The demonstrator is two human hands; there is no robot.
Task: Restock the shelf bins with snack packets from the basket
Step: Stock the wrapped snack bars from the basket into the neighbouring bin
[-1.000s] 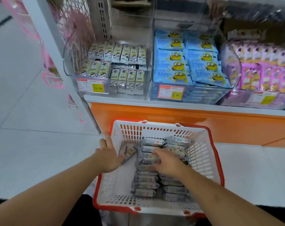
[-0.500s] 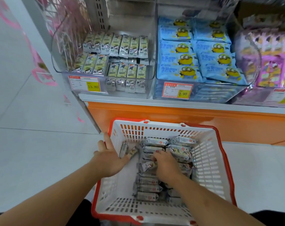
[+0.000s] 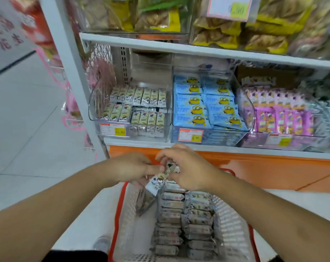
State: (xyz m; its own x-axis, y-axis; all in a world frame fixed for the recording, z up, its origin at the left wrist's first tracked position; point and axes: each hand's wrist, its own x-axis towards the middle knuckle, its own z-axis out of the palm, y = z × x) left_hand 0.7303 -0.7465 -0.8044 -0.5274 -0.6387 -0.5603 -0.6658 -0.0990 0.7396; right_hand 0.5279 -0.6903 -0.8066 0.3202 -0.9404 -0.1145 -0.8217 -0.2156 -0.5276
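Observation:
A white basket with a red rim (image 3: 120, 210) stands on the floor below me, holding several rows of grey snack packets (image 3: 181, 222). Above its far end, my left hand (image 3: 134, 167) and my right hand (image 3: 188, 167) meet and both grip a small bunch of snack packets (image 3: 160, 179) lifted out of the basket. Straight ahead on the bottom shelf sits a clear bin (image 3: 130, 112) partly filled with the same pale green and white packets.
To the right stand a bin of blue minion packets (image 3: 207, 104) and a bin of pink packets (image 3: 277, 112). An upper shelf (image 3: 198, 49) carries yellow snack bags. An orange base panel (image 3: 254, 167) runs below the shelf. Tiled floor lies to the left.
Both hands have risen out of the basket and come together holding packets. The camera has tilted up, showing the upper shelf.

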